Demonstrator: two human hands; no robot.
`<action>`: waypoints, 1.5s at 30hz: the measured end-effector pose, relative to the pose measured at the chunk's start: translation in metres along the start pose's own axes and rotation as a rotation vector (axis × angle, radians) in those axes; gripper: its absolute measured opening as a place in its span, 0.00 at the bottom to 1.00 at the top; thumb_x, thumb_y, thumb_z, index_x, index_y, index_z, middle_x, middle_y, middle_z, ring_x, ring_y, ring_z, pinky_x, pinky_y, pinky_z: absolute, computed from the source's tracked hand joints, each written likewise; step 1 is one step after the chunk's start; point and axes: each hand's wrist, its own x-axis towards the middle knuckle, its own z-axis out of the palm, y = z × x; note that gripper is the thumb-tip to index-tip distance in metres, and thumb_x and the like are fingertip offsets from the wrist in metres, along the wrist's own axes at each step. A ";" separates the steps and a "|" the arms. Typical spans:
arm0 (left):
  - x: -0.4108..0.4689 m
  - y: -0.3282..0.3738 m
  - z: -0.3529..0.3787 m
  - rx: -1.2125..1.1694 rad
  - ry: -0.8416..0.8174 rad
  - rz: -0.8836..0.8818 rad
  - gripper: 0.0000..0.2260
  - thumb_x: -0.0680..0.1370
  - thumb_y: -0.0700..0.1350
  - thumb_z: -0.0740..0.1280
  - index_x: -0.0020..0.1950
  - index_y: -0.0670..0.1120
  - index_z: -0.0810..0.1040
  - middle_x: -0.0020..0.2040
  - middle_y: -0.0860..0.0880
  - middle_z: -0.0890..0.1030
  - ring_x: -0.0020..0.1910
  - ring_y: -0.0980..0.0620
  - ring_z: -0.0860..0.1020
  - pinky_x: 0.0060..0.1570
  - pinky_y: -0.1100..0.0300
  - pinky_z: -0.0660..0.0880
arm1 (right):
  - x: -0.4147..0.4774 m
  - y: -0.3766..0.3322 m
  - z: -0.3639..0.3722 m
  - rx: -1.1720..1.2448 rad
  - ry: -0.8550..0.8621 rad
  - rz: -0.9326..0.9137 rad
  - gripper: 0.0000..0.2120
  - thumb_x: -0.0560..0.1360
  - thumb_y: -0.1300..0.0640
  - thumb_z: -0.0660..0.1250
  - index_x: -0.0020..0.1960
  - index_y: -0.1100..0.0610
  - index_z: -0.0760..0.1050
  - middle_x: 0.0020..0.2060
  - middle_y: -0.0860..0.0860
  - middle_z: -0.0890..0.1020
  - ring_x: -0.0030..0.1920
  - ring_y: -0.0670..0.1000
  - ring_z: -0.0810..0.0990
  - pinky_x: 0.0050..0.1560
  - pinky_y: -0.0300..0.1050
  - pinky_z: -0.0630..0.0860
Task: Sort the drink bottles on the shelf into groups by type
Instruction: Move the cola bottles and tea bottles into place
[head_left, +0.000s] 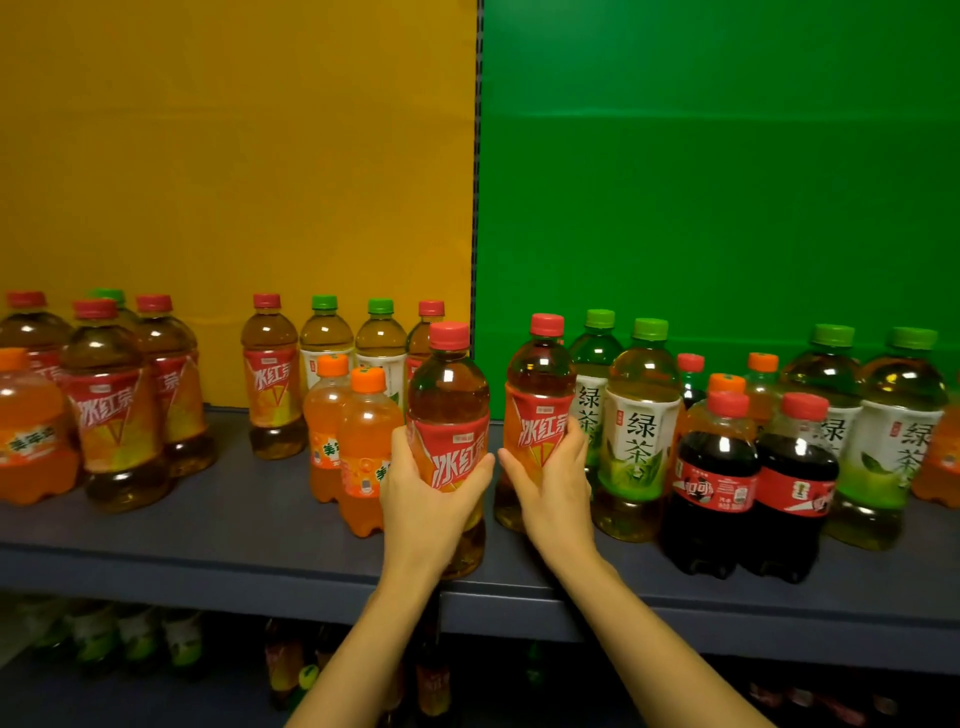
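My left hand (426, 493) grips a red-capped iced black tea bottle (449, 395) near the shelf's front edge. Just to its right, my right hand (553, 478) grips a second iced black tea bottle (540, 384) that stands on the shelf (249, 514). Three more iced black tea bottles (109, 405) are grouped at the far left. Orange soda bottles (363, 441) stand left of my hands. Green tea bottles (641, 415) and two cola bottles (717, 478) stand to the right.
Behind the bottles, the shelf back is yellow (234, 156) on the left and green (727, 156) on the right, split by a dark upright post (477, 208). A lower shelf (156, 644) holds more bottles in shadow. Bare shelf lies between the left group and the orange sodas.
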 end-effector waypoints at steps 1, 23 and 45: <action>0.000 0.001 -0.004 -0.003 0.008 0.003 0.22 0.67 0.44 0.76 0.55 0.50 0.69 0.46 0.58 0.77 0.44 0.65 0.77 0.39 0.76 0.73 | -0.001 -0.003 0.002 0.036 -0.027 -0.007 0.38 0.72 0.50 0.69 0.73 0.59 0.51 0.67 0.55 0.66 0.66 0.53 0.68 0.59 0.41 0.66; 0.026 -0.026 -0.042 0.115 0.024 0.026 0.39 0.59 0.67 0.72 0.62 0.50 0.64 0.55 0.53 0.74 0.56 0.54 0.74 0.55 0.57 0.75 | 0.018 -0.029 0.094 0.294 -0.312 0.074 0.41 0.68 0.38 0.59 0.74 0.53 0.47 0.68 0.50 0.64 0.66 0.48 0.66 0.66 0.43 0.67; 0.001 0.011 0.018 0.029 -0.001 0.588 0.09 0.74 0.42 0.64 0.53 0.43 0.73 0.51 0.50 0.73 0.53 0.54 0.73 0.56 0.64 0.69 | 0.020 -0.039 -0.068 -0.042 0.279 -0.347 0.13 0.71 0.60 0.65 0.56 0.56 0.70 0.50 0.47 0.72 0.53 0.43 0.71 0.55 0.31 0.67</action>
